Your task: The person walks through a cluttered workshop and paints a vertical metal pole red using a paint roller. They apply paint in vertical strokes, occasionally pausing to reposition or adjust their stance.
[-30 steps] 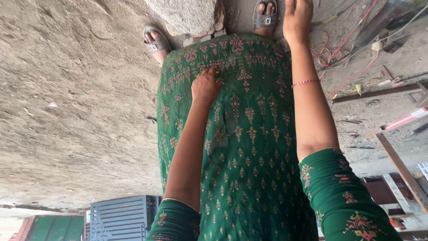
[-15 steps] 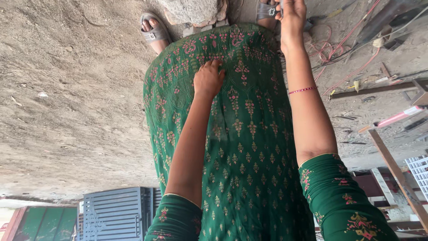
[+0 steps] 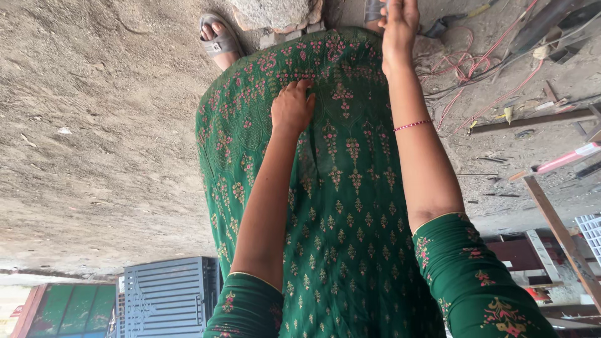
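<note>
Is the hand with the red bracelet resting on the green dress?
No, that right hand reaches past the green dress hem, while the left hand touches the fabric.

Bright, even daylight, soft shadows (picture upside down), sharp with overexposed lower-left corner.

Right hand [image 3: 400, 28] – fingertips cut off by the top edge above the green patterned fabric tunic [image 3: 338, 188]; can't tell whether it grips anything, or what the small grey bit beside it is. Left hand [image 3: 291, 106] presses on the tunic, fingers curled under, grip unclear. Rough grey stone block [image 3: 275, 12] above the tunic's hem – top cropped. Grey strapped sandal [image 3: 218, 39] left of the hem shows; the other foot, right of the stone, is mostly behind the right hand. Tangle of red wires [image 3: 463, 75] right of the tunic – too fine to trace. White slatted crate [image 3: 590, 233] at far right cropped by the edge.
</note>
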